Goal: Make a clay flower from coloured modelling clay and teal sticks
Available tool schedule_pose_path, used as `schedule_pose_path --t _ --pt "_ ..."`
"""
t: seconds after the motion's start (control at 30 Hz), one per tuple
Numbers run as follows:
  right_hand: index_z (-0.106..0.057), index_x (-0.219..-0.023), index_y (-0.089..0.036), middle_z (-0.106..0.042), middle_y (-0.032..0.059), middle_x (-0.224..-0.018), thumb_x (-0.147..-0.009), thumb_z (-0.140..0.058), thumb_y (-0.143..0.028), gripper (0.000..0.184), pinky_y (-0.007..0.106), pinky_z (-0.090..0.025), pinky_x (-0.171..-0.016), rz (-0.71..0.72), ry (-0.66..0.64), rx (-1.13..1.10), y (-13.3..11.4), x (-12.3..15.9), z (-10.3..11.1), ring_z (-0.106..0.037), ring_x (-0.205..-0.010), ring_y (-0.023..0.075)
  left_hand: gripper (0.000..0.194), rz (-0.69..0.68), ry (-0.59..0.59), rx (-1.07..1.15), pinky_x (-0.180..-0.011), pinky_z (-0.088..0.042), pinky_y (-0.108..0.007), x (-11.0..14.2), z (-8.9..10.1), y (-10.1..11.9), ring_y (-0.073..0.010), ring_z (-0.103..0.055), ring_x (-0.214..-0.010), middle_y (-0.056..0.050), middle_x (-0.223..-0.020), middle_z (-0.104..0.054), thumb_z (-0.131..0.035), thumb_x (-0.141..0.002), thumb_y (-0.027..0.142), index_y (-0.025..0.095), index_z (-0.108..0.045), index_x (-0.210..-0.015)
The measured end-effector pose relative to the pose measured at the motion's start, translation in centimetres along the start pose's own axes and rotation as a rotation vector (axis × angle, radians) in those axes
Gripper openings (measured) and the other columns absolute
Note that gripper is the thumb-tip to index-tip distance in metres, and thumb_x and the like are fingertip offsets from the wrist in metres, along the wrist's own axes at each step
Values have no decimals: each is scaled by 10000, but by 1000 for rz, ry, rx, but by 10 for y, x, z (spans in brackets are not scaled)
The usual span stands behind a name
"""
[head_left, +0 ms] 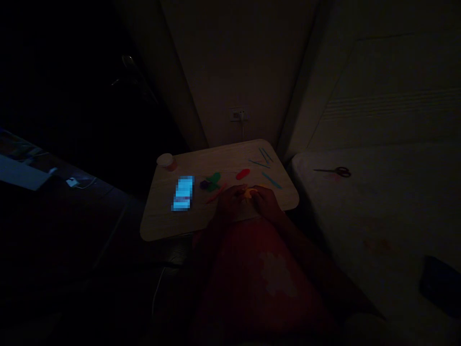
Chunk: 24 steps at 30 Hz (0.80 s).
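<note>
Dim light hides much detail. My left hand [230, 199] and my right hand [267, 202] meet at the near edge of a small pale table [162, 221]. Between them is a yellow-orange piece of modelling clay [251, 193], with the fingers of both hands closed on it. Just beyond my hands lies a flat red oval piece [243, 174]. Left of them are green pieces [214, 179], a dark purple lump [205, 184] and a thin orange-red strip [216, 193]. A blue-green strip [272, 180] lies to the right.
A lit phone [183, 193], its screen blurred, lies on the table's left side. Behind it stands a lidded tub [167, 162]. Several thin sticks [264, 156] lie at the back right. Scissors [333, 171] rest on a pale bed-like surface [360, 206]. A wall socket [238, 114] holds a plug.
</note>
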State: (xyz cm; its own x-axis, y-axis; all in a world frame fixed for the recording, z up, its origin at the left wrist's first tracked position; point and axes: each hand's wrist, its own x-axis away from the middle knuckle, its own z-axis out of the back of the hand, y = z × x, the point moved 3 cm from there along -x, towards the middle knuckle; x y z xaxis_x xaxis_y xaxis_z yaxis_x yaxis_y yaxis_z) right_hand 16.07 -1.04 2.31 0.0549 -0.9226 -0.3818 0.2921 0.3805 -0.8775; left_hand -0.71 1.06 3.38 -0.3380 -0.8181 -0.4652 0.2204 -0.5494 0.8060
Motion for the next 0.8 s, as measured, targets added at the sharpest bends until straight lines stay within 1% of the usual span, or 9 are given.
schedule_pose_path --t 0.13,0.2,0.33,0.4,0.43,0.5,0.57,0.67,0.8 --pt "-615 -757 -199 -603 34 -719 -1016 -412 -540 474 309 -412 -670 -6 25 23 0 0 1 -537 -695 188 228 -14 -13 6 -857 -568 -322 -1 0 -2 -187 -716 -918 -87 -1046 -770 -632 -919 228 172 -742 -1110" --pt "-616 -778 -198 -602 39 -725 -1033 -375 -537 488 313 -410 -680 16 26 48 -2 0 0 -539 -701 191 200 -13 5 5 -831 -569 -323 -2 2 -2 -182 -717 -878 -80 -1000 -775 -652 -900 218 173 -756 -1066" --pt "-655 -890 -182 -639 61 -827 -1053 -331 -545 513 312 -430 -726 60 -52 44 -8 2 -4 -572 -768 193 95 -4 50 38 -769 -562 -318 -4 5 1 -176 -703 -799 -59 -871 -768 -696 -866 241 174 -762 -879" --pt "-664 -913 -181 -654 70 -869 -1054 -323 -553 524 314 -440 -747 54 -97 33 -10 3 -5 -591 -800 196 93 -7 51 58 -742 -552 -307 -4 6 1 -169 -683 -766 -46 -830 -748 -740 -832 263 171 -744 -827" --pt "-669 -925 -183 -664 74 -889 -1053 -326 -558 525 317 -446 -760 54 -115 32 -11 4 -5 -602 -819 200 109 -1 54 68 -733 -547 -302 -4 5 0 -165 -673 -758 -41 -830 -739 -760 -814 271 169 -742 -848" --pt "-685 -975 -188 -685 83 -937 -1042 -357 -572 510 325 -458 -793 68 -140 34 -11 5 -6 -624 -867 212 209 22 59 78 -735 -542 -299 -3 5 -2 -163 -662 -773 -40 -873 -731 -780 -797 285 171 -743 -969" --pt "-697 -1056 -194 -704 95 -1001 -1022 -413 -585 484 342 -472 -844 89 -160 33 -11 5 -6 -645 -931 229 287 22 36 57 -768 -541 -311 -3 4 -3 -172 -660 -819 -50 -922 -728 -772 -811 306 177 -738 -1066" --pt "-710 -1134 -219 -723 104 -1082 -1002 -460 -592 468 377 -481 -920 98 -170 31 -10 5 -6 -662 -1013 248 235 -32 -29 -11 -810 -536 -340 -3 3 -2 -185 -656 -851 -53 -911 -728 -736 -855 336 193 -760 -1041" --pt "-741 -1079 -223 -742 98 -1044 -1008 -442 -590 478 378 -490 -920 76 -153 -3 -12 3 -6 -675 -1013 246 180 -76 -13 -51 -818 -535 -359 -4 3 2 -187 -660 -833 -49 -882 -736 -712 -889 366 208 -773 -949"
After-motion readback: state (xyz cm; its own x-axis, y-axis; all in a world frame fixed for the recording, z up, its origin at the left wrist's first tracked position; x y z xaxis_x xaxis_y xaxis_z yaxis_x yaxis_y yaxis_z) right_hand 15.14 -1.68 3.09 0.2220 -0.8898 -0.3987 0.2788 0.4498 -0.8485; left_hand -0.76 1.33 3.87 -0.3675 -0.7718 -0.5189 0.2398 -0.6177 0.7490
